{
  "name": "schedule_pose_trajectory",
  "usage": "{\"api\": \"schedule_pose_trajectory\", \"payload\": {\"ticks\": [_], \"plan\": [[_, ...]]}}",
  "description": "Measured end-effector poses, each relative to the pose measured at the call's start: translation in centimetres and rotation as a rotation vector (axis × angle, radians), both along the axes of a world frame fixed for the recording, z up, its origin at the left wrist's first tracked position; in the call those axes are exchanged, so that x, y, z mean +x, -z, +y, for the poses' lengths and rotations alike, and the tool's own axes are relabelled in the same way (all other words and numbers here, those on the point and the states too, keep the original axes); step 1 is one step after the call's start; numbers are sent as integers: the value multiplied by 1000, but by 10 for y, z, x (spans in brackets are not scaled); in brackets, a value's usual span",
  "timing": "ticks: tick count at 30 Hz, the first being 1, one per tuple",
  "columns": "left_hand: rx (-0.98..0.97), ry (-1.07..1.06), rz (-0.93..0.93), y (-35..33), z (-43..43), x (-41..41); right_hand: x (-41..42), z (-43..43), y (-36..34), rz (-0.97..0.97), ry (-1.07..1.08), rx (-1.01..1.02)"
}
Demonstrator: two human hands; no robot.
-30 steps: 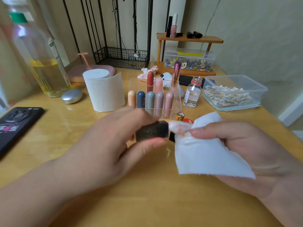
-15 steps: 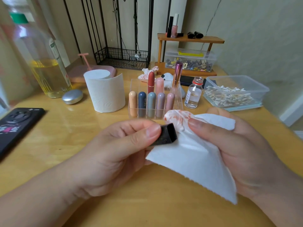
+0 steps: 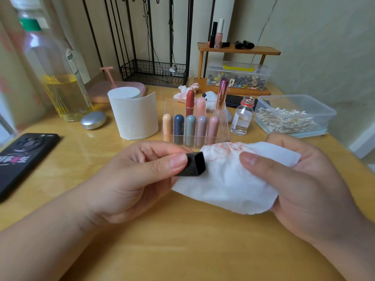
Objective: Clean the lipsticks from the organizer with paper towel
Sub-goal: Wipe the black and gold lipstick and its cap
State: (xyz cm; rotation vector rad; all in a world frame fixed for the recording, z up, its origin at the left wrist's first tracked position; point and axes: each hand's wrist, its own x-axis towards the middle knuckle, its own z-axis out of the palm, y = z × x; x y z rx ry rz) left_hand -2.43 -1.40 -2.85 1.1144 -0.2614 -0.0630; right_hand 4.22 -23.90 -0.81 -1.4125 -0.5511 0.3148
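Above the wooden worktop [image 3: 182, 246], just in front of the clear acrylic organizer [image 3: 224, 130], the left hand [image 3: 129, 179] has its grip curled round a black square-ended lipstick tube [image 3: 192, 165]. The tube's end is at the edge of the white paper towel [image 3: 229, 183], which the right hand [image 3: 304, 189] pinches in its own grip. Red-orange smears on the towel suggest wiping is under way. One tube is out; eight rounded lipsticks [image 3: 190, 128] stand in the organizer, five in front and three behind. Which are cleaned, I cannot tell.

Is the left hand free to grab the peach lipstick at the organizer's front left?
Probably not yet: nothing blocks the way to the peach lipstick, but the left hand is busy pinching a black lipstick tube.
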Motion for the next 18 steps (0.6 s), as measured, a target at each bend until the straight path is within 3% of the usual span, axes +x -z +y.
{"api": "schedule_pose_trajectory", "payload": {"ticks": [5,9,13,18], "plan": [[-31,10,47,5,-2,3,4,0,1,65,-204,-33],[47,-161,93,4,0,7,8,-3,-5,164,-253,0],[74,-251,134,4,-1,10,14,-8,-9,128,-413,-296],[35,-183,99,10,3,10,8,-4,-11,58,-582,-591]]}}
